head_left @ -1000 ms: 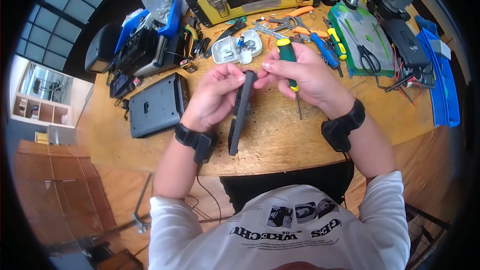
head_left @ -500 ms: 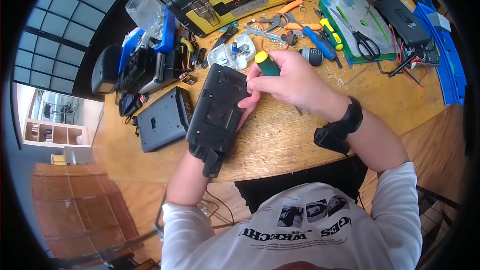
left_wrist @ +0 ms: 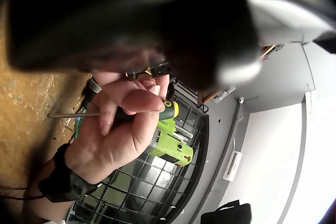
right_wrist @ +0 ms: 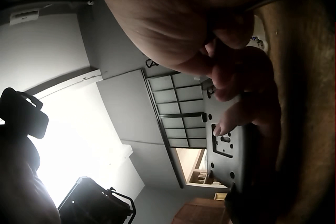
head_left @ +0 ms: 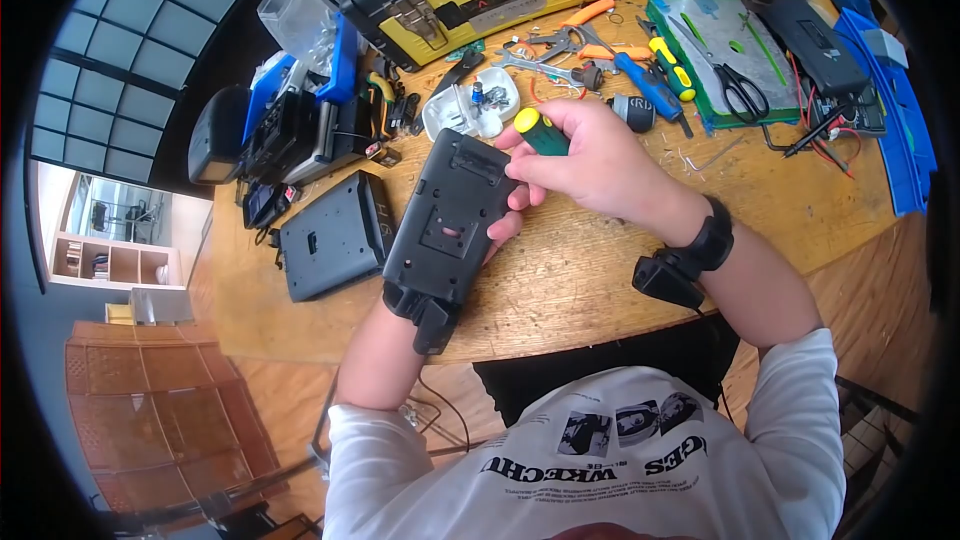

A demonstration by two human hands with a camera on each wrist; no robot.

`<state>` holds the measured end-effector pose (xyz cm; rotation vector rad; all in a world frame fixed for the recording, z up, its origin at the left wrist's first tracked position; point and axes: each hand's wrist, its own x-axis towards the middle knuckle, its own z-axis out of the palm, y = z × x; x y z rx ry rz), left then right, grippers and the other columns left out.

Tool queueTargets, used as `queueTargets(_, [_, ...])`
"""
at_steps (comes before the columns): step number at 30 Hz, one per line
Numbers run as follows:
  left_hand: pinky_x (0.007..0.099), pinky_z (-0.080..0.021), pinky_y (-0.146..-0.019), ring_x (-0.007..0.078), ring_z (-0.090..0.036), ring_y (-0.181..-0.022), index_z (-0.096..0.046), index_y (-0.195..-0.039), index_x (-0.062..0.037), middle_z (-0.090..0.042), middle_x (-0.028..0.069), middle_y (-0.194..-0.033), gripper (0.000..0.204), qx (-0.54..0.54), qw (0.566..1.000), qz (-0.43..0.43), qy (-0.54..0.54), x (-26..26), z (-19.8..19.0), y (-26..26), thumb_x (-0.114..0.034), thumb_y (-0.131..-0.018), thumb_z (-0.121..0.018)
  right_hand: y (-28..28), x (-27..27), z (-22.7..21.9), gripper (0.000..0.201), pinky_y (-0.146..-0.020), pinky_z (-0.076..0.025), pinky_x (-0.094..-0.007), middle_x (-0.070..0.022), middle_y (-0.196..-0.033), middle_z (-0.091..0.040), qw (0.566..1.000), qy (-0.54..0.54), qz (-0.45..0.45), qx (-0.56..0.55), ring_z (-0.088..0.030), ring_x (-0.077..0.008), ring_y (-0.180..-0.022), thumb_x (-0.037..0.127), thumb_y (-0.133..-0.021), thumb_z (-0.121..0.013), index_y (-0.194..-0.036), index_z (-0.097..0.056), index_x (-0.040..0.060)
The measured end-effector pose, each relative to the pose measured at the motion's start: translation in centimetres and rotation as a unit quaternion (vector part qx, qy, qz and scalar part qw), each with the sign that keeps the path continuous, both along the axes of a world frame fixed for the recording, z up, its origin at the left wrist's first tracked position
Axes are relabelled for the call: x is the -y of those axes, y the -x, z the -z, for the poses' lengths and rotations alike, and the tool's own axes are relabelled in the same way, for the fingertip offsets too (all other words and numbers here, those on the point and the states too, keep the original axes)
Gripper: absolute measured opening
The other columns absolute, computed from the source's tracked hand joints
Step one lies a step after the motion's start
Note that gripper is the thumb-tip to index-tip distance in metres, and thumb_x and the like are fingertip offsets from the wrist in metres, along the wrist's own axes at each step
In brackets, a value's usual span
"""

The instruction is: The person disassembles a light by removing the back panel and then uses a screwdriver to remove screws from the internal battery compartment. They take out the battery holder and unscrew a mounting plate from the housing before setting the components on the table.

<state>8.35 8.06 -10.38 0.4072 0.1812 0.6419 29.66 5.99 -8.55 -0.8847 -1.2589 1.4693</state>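
A flat black plastic housing (head_left: 450,215) is tilted with its broad face, screw holes and a square recess towards the head camera. My left hand (head_left: 507,224) grips it from behind by the right edge; most of that hand is hidden. My right hand (head_left: 610,165) holds a screwdriver (head_left: 541,132) with a green and yellow handle, its thumb and fingertips close against the housing's upper right edge. In the left wrist view the screwdriver's shaft (left_wrist: 73,115) points away from the housing. The right wrist view shows left-hand fingers (right_wrist: 239,116) over the housing's edge.
A second black housing (head_left: 333,237) lies at the left. Behind are a white tray of small parts (head_left: 450,112), a yellow-black toolbox (head_left: 490,8), pliers and a blue screwdriver (head_left: 648,85). Scissors (head_left: 742,90) rest on a green-edged mat, with blue trays (head_left: 905,155) at the far right.
The housing has turned from edge-on to broad face towards the head camera, now covering most of my left hand. The screwdriver in my right hand has tilted, its handle end facing the camera more.
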Motion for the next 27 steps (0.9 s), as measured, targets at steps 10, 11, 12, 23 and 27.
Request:
queueTargets(10, [0.0282,-0.055,-0.069,0.0212,-0.066,-0.081,-0.056,-0.137,0.0010,-0.071,0.0188,-0.111,0.052,-0.168,0.977,-0.063,-0.118,1.4,0.3,0.4,-0.030,-0.097,-0.069,0.6,0.9,-0.3,0.022,-0.067,-0.056,-0.0302,-0.0092,-0.082,-0.071,0.972,-0.119,0.078,0.185,-0.072,-0.0151,-0.072,0.001,-0.087,-0.075,-0.108,-0.070,-0.0051])
queueTargets(11, [0.0282,-0.055,-0.069,0.0212,-0.066,-0.081,-0.056,-0.137,0.0010,-0.071,0.0188,-0.111,0.052,-0.168,0.977,-0.063,-0.118,1.5,0.3,0.5,-0.030,-0.097,-0.069,0.7,0.7,0.3,0.024,-0.067,-0.056,-0.0327,-0.0112,-0.080,-0.070,0.945,-0.196,0.115,0.237,-0.072,-0.0188,-0.072,0.001,-0.084,-0.075,-0.107,-0.071,-0.0045])
queueTargets(12, [0.0298,-0.054,-0.072,0.0216,-0.066,-0.081,-0.056,-0.137,0.0006,-0.071,0.0188,-0.112,0.053,-0.174,0.974,-0.058,-0.136,1.5,0.5,0.7,-0.031,-0.097,-0.069,0.7,0.6,0.8,0.025,-0.068,-0.056,-0.0353,-0.0131,-0.078,-0.069,0.907,-0.271,0.151,0.285,-0.073,-0.0225,-0.071,0.000,-0.081,-0.076,-0.105,-0.071,-0.0039])
queueTargets(23, [0.0238,-0.042,-0.053,0.0161,-0.054,-0.070,-0.057,-0.128,-0.0002,-0.060,0.0134,-0.097,0.049,-0.102,0.991,-0.013,-0.081,0.8,1.4,0.6,-0.032,-0.094,-0.071,1.1,0.8,1.5,0.030,-0.074,-0.058,-0.0458,-0.0220,-0.095,-0.069,0.868,-0.364,0.172,0.291,-0.070,-0.0416,-0.082,0.002,-0.079,-0.070,-0.108,-0.068,-0.0037])
queueTargets(27, [0.0234,-0.042,-0.054,0.0158,-0.049,-0.076,-0.054,-0.129,-0.0013,-0.055,0.0120,-0.095,0.042,-0.038,0.998,0.009,-0.059,0.6,1.8,0.7,-0.031,-0.100,-0.063,1.1,0.8,1.6,0.029,-0.074,-0.058,-0.0462,-0.0217,-0.096,-0.069,0.869,-0.360,0.176,0.290,-0.069,-0.0419,-0.083,0.002,-0.079,-0.069,-0.107,-0.068,-0.0035])
